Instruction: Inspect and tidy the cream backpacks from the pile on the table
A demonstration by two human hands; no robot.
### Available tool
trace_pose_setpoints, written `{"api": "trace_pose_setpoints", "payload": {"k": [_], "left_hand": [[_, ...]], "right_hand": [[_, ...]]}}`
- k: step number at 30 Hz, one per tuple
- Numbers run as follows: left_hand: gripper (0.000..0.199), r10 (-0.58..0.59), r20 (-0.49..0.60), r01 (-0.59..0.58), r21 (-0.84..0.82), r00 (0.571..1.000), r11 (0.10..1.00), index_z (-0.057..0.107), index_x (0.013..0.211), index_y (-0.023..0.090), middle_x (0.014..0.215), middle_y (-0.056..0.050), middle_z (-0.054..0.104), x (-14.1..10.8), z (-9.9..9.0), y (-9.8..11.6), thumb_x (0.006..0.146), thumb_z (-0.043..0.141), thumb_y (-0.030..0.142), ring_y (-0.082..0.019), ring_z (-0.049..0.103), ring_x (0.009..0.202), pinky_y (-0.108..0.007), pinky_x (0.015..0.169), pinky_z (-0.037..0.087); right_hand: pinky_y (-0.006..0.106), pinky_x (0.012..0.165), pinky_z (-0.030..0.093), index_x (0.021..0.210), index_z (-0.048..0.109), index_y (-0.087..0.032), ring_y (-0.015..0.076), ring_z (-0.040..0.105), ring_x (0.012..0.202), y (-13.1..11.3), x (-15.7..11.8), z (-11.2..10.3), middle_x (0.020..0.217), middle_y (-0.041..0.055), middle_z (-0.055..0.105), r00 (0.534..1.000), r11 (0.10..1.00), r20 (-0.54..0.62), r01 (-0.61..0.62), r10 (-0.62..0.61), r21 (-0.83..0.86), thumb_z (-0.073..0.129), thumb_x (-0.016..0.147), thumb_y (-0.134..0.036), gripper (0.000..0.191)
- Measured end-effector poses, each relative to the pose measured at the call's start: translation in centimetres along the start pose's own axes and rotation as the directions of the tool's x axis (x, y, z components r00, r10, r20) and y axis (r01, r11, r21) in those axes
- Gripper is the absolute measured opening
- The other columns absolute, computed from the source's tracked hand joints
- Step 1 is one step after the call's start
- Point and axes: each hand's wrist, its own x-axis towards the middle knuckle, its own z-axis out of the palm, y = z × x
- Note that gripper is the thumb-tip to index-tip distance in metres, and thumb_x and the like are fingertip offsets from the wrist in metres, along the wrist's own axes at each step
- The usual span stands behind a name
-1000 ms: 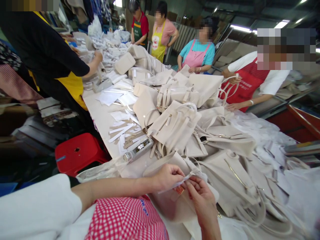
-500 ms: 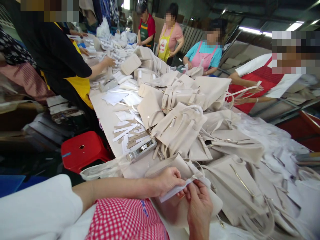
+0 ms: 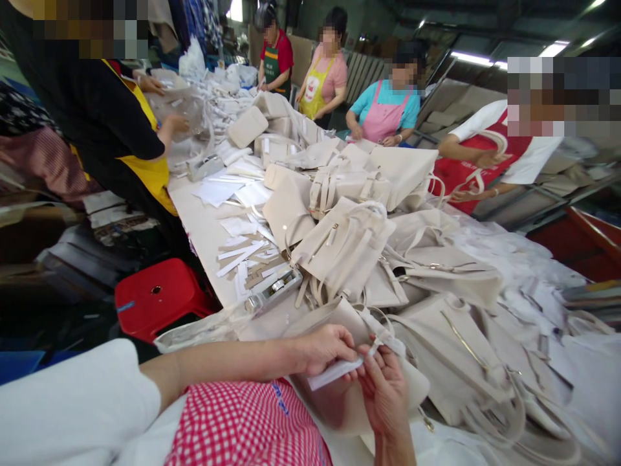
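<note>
Over a beige handbag [image 3: 413,383] at the table's near edge, my two hands meet around a white wrapping strip [image 3: 334,371]. My left hand [image 3: 326,349] has its fingers curled and pinches the strip from the left. On the other side my right hand [image 3: 387,387] is closed, thumb and fingertips pinching the strip's other end against the bag's pale strap [image 3: 383,331]. The strip's lower left end hangs free below my left hand. Some of the fingertips are hidden behind the strip.
A tape dispenser [image 3: 274,291] stands near loose paper strips [image 3: 242,252]. More beige bags [image 3: 342,249] are heaped mid-table, with white wrapping [image 3: 524,265] at right. A red stool [image 3: 155,299] is at left. Co-workers stand around the table, one in a red apron [image 3: 478,162].
The strip sits slightly more folded around the strap, and both hands keep their hold. The view has shifted a little. The red-aproned co-worker's hands have moved with a strap.
</note>
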Motion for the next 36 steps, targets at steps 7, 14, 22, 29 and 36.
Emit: {"api": "trace_pose_setpoints", "payload": {"k": [7, 14, 22, 29, 36], "left_hand": [[0.025, -0.271, 0.385, 0.307, -0.036, 0.883, 0.951, 0.066, 0.085, 0.01, 0.073, -0.009, 0.071, -0.1, -1.0, 0.5, 0.063, 0.077, 0.011, -0.01, 0.059, 0.053, -0.02, 0.052, 0.044], [0.028, -0.176, 0.318, 0.177, 0.025, 0.932, 0.984, 0.069, 0.088, 0.009, 0.076, -0.01, 0.073, -0.6, -1.2, 0.5, 0.063, 0.077, 0.017, -0.012, 0.063, 0.057, -0.022, 0.054, 0.047], [0.03, 0.127, 0.072, -0.146, 0.448, 0.989, 0.882, 0.064, 0.085, 0.015, 0.073, 0.002, 0.067, -2.1, -2.3, 0.9, 0.058, 0.076, 0.022, -0.012, 0.058, 0.065, -0.022, 0.061, 0.042], [0.021, 0.056, 0.193, -0.195, 0.846, 0.98, 0.496, 0.075, 0.084, 0.017, 0.069, 0.002, 0.065, -4.3, -4.5, 1.9, 0.07, 0.059, 0.02, -0.012, 0.054, 0.063, -0.02, 0.057, 0.039], [0.027, -0.014, 0.242, -0.195, 0.811, 0.97, 0.552, 0.078, 0.091, 0.019, 0.083, 0.0, 0.074, -5.8, -6.0, 0.7, 0.075, 0.057, 0.022, -0.016, 0.063, 0.077, -0.022, 0.073, 0.048]], "right_hand": [[0.026, 0.053, 0.052, 0.099, 0.07, -0.025, 0.0127, 0.058, 0.056, 1.5, 0.1, -0.8, 0.075, -0.0002, 0.069, 0.999, 0.999, -0.047, 0.014, -0.016, -0.029, 0.088, 0.06, -0.043, 0.047], [0.027, 0.058, 0.054, 0.094, 0.072, -0.026, 0.0151, 0.064, 0.063, 2.2, 0.0, 0.9, 0.077, 0.0008, 0.073, 0.99, 0.998, -0.133, 0.057, -0.057, -0.004, 0.086, 0.061, -0.049, 0.042], [0.033, 0.062, 0.054, 0.104, 0.072, -0.019, 0.0235, 0.068, 0.073, -0.1, -4.2, -2.8, 0.095, 0.0111, 0.077, 0.948, 0.849, -0.266, 0.007, -0.173, -0.528, 0.065, 0.076, -0.069, 0.057], [0.043, 0.095, 0.049, 0.113, 0.072, -0.024, 0.029, 0.067, 0.105, -4.8, -3.1, -3.1, 0.113, 0.0102, 0.073, 0.672, 0.124, 0.351, 0.551, -0.652, -0.825, 0.059, 0.089, -0.049, 0.037], [0.041, 0.088, 0.049, 0.134, 0.058, -0.021, 0.0273, 0.07, 0.097, 1.5, -6.0, -1.4, 0.105, 0.0103, 0.075, 0.458, -0.208, 0.636, 0.686, -0.621, -0.697, 0.063, 0.09, -0.02, 0.045]]}}
